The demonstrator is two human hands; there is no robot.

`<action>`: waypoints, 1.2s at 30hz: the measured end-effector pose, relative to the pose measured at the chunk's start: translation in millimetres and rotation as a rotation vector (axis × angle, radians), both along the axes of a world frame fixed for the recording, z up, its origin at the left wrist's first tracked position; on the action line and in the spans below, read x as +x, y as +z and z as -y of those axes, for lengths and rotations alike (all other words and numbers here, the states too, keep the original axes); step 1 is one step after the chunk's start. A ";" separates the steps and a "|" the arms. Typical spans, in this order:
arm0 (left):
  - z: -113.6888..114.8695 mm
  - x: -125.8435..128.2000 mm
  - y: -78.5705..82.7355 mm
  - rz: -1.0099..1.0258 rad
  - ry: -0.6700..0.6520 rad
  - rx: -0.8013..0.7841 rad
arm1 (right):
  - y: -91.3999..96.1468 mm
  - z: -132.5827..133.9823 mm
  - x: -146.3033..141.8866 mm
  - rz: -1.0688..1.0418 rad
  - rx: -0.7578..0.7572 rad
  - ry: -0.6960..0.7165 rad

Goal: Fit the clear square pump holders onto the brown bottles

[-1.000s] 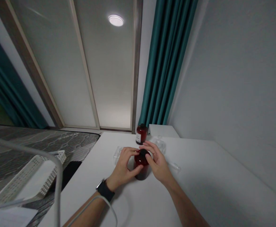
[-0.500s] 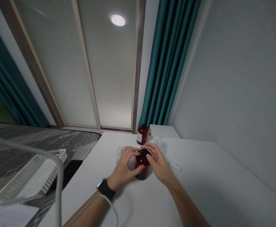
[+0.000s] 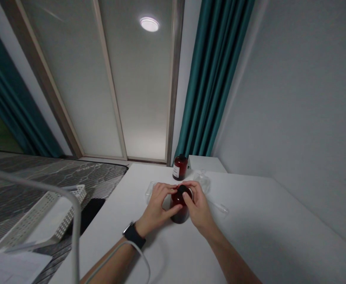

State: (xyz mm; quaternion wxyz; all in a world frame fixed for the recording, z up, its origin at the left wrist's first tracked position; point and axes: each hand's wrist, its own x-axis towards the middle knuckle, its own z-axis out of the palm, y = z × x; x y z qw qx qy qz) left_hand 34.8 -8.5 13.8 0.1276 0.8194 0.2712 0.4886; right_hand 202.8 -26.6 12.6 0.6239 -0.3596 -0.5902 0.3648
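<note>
A dark red glass bottle with a black cap stands on the white table between my hands. My left hand wraps its shoulder from the left, while my right hand closes around the cap from the right. Much of the bottle's upper part is hidden by my fingers. Behind them stands a smaller labelled red bottle. Clear plastic or glass pieces lie close by, one behind my left hand and one behind my right. A slim clear dropper lies to the right.
The white table ends at a wall on the right. On the left, past its edge, are a white perforated basket, a black flat object and a grey patterned surface. A white rail crosses the lower left foreground.
My right hand has shifted further around the black cap, and its thumb now sits lower on the cap's near side. The whole view has drifted slightly as my head moved.
</note>
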 end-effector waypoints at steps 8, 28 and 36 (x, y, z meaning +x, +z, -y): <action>1.9 0.7 0.1 0.033 -0.025 -0.040 | -9.9 -5.4 10.1 0.057 -0.011 -0.057; 3.5 -6.9 9.1 -0.009 -0.127 -0.056 | -11.2 -17.3 33.7 0.224 0.034 -0.141; 6.2 -2.0 2.6 -0.005 -0.114 -0.057 | -10.9 -15.9 34.6 0.173 0.057 -0.064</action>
